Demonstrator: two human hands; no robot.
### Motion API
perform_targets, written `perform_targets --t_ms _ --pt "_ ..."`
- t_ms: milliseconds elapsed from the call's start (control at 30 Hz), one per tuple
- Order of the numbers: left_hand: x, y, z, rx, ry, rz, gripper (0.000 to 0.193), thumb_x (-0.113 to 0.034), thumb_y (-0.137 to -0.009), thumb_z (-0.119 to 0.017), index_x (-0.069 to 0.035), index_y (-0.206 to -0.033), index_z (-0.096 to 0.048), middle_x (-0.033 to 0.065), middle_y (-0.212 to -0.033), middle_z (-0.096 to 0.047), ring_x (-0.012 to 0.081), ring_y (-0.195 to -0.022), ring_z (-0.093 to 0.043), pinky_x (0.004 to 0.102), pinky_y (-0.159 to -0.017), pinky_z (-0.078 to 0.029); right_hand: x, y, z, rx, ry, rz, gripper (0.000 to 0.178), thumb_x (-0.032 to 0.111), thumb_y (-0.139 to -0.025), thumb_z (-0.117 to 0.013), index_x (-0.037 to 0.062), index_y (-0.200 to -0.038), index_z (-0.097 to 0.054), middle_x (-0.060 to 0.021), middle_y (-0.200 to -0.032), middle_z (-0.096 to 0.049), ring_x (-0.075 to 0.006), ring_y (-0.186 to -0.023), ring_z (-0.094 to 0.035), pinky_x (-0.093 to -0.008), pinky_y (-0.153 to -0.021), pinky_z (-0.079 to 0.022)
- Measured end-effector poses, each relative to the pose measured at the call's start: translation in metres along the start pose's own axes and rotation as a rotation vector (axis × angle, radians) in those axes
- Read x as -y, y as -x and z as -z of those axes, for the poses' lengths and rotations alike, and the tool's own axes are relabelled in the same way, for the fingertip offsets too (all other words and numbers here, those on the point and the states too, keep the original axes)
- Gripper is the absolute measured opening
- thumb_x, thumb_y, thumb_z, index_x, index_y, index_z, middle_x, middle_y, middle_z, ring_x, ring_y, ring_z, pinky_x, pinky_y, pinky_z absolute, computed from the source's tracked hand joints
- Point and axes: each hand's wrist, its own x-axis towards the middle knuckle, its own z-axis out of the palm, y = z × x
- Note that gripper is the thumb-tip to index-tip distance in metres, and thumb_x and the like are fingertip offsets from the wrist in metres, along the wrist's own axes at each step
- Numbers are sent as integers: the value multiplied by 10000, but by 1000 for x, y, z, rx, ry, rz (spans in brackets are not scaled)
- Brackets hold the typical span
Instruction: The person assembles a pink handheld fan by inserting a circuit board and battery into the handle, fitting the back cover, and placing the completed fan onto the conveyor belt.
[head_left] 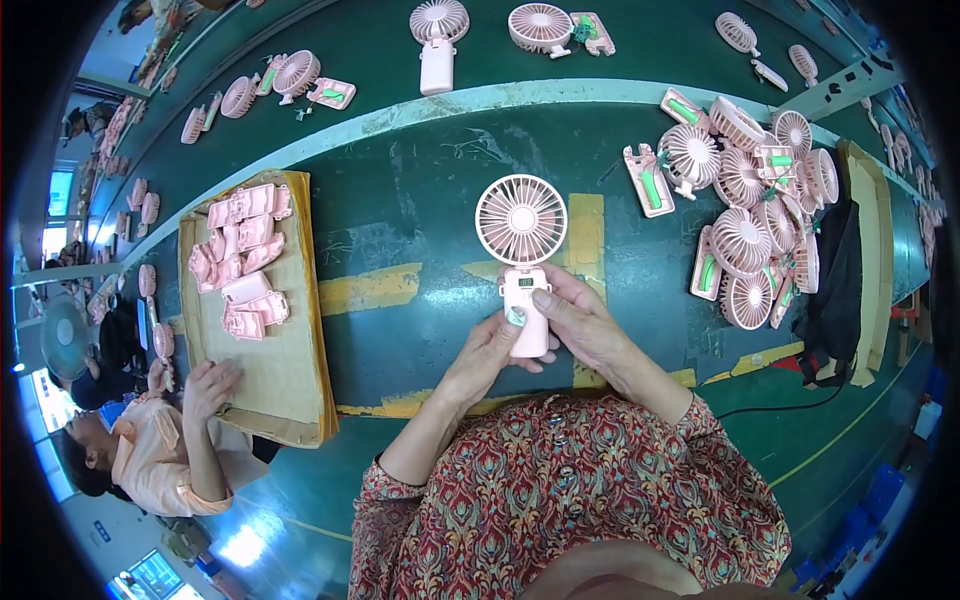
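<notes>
A pink handheld fan (524, 225) with a round slatted head is held upright over the green workbench (400, 210). My left hand (487, 352) grips the lower left of its handle, the thumb near a round light sticker or button on the front. My right hand (583, 318) wraps the handle from the other side, its thumb by the small dark display. Fingers of both hands are partly hidden behind the handle.
On the left, a cardboard tray (322, 330) holds pink shell pieces (245, 250). Several fan heads with open handles (745, 240) are heaped at right, beside another box (870, 250). A raised rail (400, 112) separates the conveyor beyond, with more fans. A co-worker (165, 450) reaches in at left.
</notes>
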Motion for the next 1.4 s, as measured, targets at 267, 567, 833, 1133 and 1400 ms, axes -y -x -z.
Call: perform_targets --t_ms 267,567,833,1133,1400 --pt "-4 -2 -9 -86 -381 -123 365 -336 -954 -478 13 -1049 -528 68 -799 -628 91 -642 -566 233 -584 -493 13 4 -7 12 166 49 409 206 -933 -530 17 -1281 -428 -92 -1205 -546 -150 -1056 -546 -290 -878 -474" --pt "8 -3 -9 -186 -587 -238 272 -223 -872 -567 17 -998 -543 63 -777 -606 126 -675 -569 282 -614 -480 11 7 -4 29 157 70 466 189 -906 -569 4 -1299 -400 -132 -1197 -554 -219 -1121 -534 -361 -966 -429" --pt "-14 -2 -6 -8 -283 -47 263 -204 -888 -579 6 -1032 -516 34 -771 -587 81 -627 -546 220 -530 -457 15 5 -1 22 29 47 469 172 -903 -571 -5 -1299 -393 -154 -1182 -551 -238 -1122 -533 -369 -968 -429" --pt "-9 -10 -15 -353 -950 -311 458 -173 -768 -671 31 -1128 -475 152 -839 -619 249 -679 -629 344 -585 -508 9 -3 -4 -97 14 131 359 148 -912 -565 16 -1229 -457 -100 -1122 -580 -164 -1039 -557 -308 -920 -445" --pt "-11 -14 -21 -495 -1386 -705 540 -173 -703 -700 32 -1160 -497 197 -902 -597 360 -718 -629 425 -618 -525 2 -8 4 -220 -2 52 349 143 -923 -547 39 -1245 -462 -62 -1136 -562 -132 -1042 -533 -301 -931 -429"
